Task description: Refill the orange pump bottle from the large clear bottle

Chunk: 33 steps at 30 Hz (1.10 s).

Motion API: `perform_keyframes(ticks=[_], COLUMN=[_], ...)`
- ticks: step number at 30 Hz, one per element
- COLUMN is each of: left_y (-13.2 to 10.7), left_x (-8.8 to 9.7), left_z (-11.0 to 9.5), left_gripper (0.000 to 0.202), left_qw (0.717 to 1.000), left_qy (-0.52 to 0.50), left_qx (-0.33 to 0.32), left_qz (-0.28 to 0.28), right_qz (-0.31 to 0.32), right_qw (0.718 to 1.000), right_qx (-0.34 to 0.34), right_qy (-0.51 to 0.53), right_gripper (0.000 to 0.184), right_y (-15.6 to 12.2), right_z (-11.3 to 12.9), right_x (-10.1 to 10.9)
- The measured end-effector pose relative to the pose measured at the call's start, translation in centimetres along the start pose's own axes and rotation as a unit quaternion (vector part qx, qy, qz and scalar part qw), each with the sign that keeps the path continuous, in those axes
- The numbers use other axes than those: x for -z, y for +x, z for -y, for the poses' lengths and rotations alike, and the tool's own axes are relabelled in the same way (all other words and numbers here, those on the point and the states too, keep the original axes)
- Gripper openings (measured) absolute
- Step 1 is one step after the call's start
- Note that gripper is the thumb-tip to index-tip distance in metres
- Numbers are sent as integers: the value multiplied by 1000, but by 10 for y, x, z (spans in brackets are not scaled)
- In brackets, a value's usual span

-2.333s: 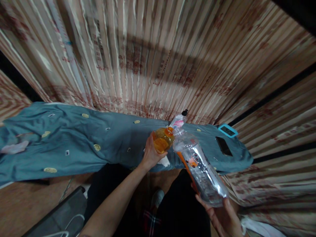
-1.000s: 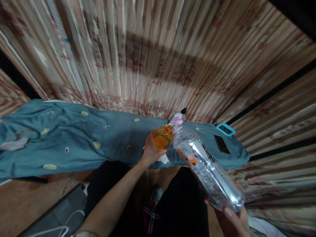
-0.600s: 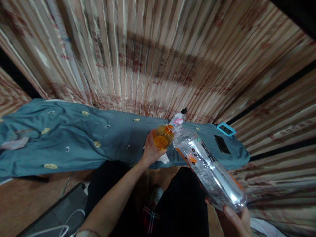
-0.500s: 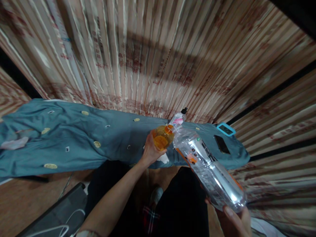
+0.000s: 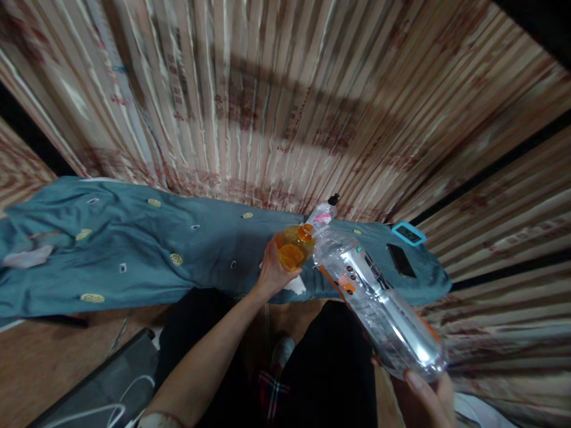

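My left hand (image 5: 273, 272) is closed around an orange-tinted bottle (image 5: 292, 252), which tilts with its mouth up to the right. In my right hand (image 5: 430, 395) lies the base of a large clear plastic bottle (image 5: 383, 303) with an orange and black label. Its neck points up and left, close to the orange bottle's mouth; I cannot tell whether the two touch. Behind them stands a clear pump bottle (image 5: 322, 215) with a black top and a pink mark. A white piece of paper or tissue (image 5: 295, 285) shows just below my left hand.
Blue-green cloth with yellow pineapple prints (image 5: 214, 244) covers the table. At its right end are a blue-framed digital clock (image 5: 408, 233) and a dark phone (image 5: 401, 261). A pale cloth (image 5: 27, 257) lies far left. Pleated curtain (image 5: 267, 107) hangs behind. A grey box (image 5: 102, 380) with a white cable is lower left.
Almost nothing differs. Both hands hold the two bottles in nearly the same position, and the view has shifted very slightly.
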<state>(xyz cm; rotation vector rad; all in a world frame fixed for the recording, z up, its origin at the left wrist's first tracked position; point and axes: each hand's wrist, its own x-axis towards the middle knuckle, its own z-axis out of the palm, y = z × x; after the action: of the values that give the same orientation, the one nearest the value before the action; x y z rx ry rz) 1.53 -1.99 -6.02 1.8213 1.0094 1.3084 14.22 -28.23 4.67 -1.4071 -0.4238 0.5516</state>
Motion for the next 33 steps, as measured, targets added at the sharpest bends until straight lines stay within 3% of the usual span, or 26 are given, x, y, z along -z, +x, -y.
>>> perform_keyframes(ticks=[4, 10, 16, 22, 33], left_y=[0, 2, 2, 2, 1], left_x=[0, -1, -1, -1, -2], left_z=[-1, 1, -1, 0, 5], left_gripper=[108, 108, 108, 108, 108], left_qw=[1000, 1000, 1000, 1000, 1000], left_qy=[5, 13, 9, 3, -12], left_qx=[3, 6, 11, 18, 13], left_qz=[-2, -3, -3, -5, -12], right_qz=[-5, 15, 28, 11, 54], right_qw=[1000, 1000, 998, 998, 995], right_qx=[-16, -10, 3, -21, 39], right_qy=[-12, -20, -56, -55, -78], right_gripper=[89, 95, 87, 97, 82], right_y=[0, 0, 3, 2, 13], right_z=[5, 9, 8, 10, -9], right_x=[-2, -4, 0, -3, 18])
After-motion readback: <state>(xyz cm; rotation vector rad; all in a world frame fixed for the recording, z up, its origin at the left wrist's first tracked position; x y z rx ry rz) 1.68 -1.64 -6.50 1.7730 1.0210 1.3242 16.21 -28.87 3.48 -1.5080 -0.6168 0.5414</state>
